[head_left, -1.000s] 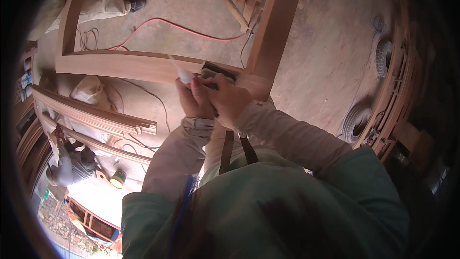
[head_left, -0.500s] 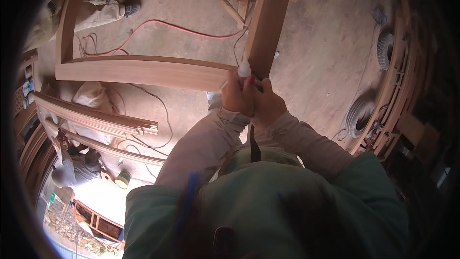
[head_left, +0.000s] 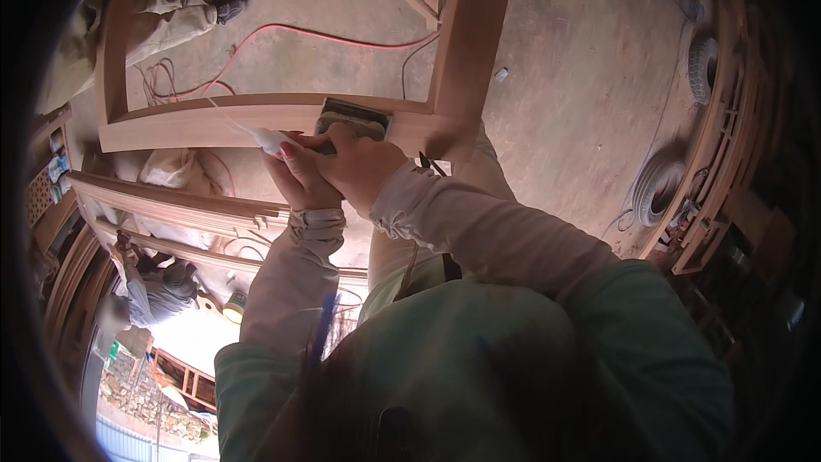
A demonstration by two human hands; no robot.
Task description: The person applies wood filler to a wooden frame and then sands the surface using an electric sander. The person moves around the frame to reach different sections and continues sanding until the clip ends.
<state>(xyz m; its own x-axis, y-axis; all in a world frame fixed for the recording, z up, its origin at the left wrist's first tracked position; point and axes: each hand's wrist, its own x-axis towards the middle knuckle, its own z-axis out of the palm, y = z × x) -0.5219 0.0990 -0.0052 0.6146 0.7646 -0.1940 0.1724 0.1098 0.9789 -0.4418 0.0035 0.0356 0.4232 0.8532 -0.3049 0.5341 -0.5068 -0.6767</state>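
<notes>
My left hand (head_left: 301, 178) is closed round a small white squeeze bottle (head_left: 268, 139) with a long thin nozzle, which slants up to the left over the lower rail of a wooden frame (head_left: 184, 124). Beside it my right hand (head_left: 366, 164) has its fingers wrapped on a dark, block-shaped tool (head_left: 357, 117), perhaps a sanding block, resting on or just over the same rail. The two hands touch or overlap. The bottle's body is mostly hidden in my left fingers. To the right, the rail meets a wide upright board (head_left: 470, 43) at a corner.
Several long wood strips (head_left: 171, 197) lie at the left. A red hose (head_left: 333, 37) crosses the floor beyond the frame. A person's legs (head_left: 175, 30) show at the far left, another person (head_left: 162, 291) at the lower left. Tyres (head_left: 657, 197) and stacked timber (head_left: 718, 145) line the right.
Both hands have moved left along the rail from the corner joint. The bottle, upright before, now tilts leftward. The dark block has come into view under my right hand.
</notes>
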